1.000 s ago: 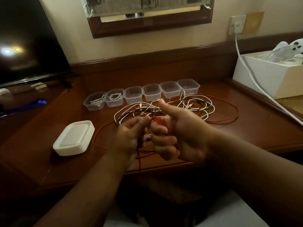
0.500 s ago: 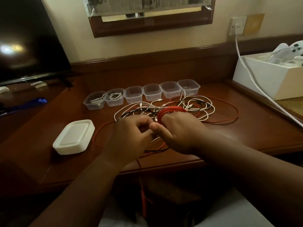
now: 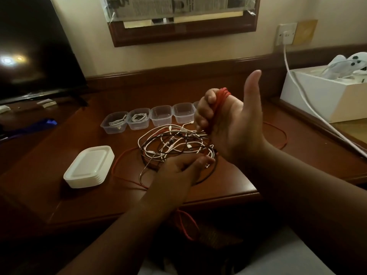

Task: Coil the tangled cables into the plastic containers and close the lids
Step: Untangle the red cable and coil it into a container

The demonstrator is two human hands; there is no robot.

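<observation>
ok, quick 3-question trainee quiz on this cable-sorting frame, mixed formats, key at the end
1. True or false: the stack of lids sits on the containers.
2. The right hand has coils wound round its fingers of which cable? A white B red cable C black
3. How many containers in view already hold a white cable?

Key: 1 false, it sits apart on the desk. 2 B. 3 two.

Dim, warm indoor light; the forearms nearest the camera sink into deep shadow; far left of the left hand (image 3: 184,165), two bright glare spots sit on the dark television screen (image 3: 29,56); edges bow with wide-angle distortion; the raised right hand (image 3: 228,124) is slightly soft.
</observation>
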